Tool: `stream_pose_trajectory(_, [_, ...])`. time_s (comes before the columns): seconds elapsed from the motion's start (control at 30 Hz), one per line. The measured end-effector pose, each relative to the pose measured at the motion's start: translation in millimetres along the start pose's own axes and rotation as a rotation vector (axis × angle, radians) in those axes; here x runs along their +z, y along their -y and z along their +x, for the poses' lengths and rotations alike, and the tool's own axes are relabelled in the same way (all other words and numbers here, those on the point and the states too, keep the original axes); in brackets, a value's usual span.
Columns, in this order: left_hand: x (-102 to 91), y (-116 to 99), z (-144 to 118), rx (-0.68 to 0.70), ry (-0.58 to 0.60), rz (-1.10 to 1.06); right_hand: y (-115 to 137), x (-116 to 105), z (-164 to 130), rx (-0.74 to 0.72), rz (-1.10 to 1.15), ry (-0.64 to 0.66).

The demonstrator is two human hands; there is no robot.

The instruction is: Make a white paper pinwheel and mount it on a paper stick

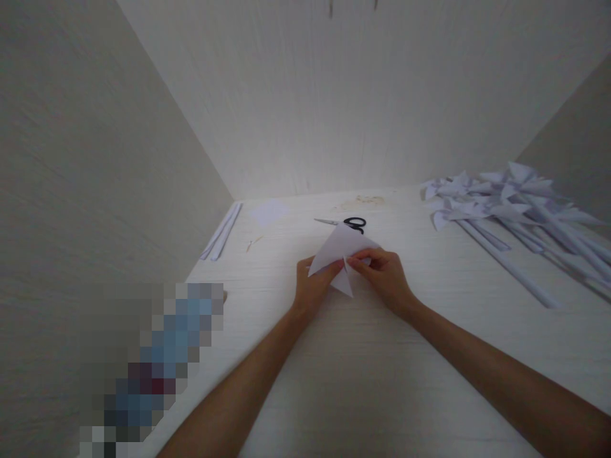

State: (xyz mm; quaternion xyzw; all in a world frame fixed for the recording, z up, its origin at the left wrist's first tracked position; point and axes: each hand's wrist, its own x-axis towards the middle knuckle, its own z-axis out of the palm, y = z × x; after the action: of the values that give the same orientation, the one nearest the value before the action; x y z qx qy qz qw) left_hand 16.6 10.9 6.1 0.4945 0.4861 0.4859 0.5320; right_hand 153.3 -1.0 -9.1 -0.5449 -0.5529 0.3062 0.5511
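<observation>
Both hands' fingers (356, 261) pinch folded paper (340, 249) | scissors (351, 222) beyond

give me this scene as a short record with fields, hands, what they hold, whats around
left hand: left hand pinches the lower left of a folded white paper sheet
right hand: right hand grips the same sheet from the right
surface: white table
behind paper: black-handled scissors, lying flat
right side: pile of white paper pinwheels on rolled paper sticks
left side: two rolled white paper sticks by the wall
</observation>
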Motion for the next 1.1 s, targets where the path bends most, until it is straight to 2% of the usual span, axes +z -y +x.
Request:
stream_pose_trajectory(0.37, [-0.3, 3, 1, 0.007, 0.039, 0.016, 6, 0, -1, 0.007, -0.066, 0.035])
stream_pose_trajectory(0.53, [-0.9, 5, 1, 0.004, -0.001, 0.022, 6, 1, -2, 0.001, -0.064, 0.025])
stream_pose_trajectory(0.67, [-0.2, 5, 0, -0.043, -0.055, -0.046, 10, 4, -5, 0.012, 0.139, -0.03])
stream_pose_trajectory(0.83, [2.1, 5, -2, -0.091, -0.089, -0.211, 12, 12, -9, 0.173, 0.565, -0.067])
stream_pose_trajectory(0.97, [4.5, 5, -2, -0.113, -0.078, -0.266, 10, 15, -11, 0.307, 0.639, -0.04])
stream_pose_trajectory(1.1, [6.1, 5, -4, -0.104, -0.009, -0.28, 10, 15, -12, 0.34, 0.627, -0.071])
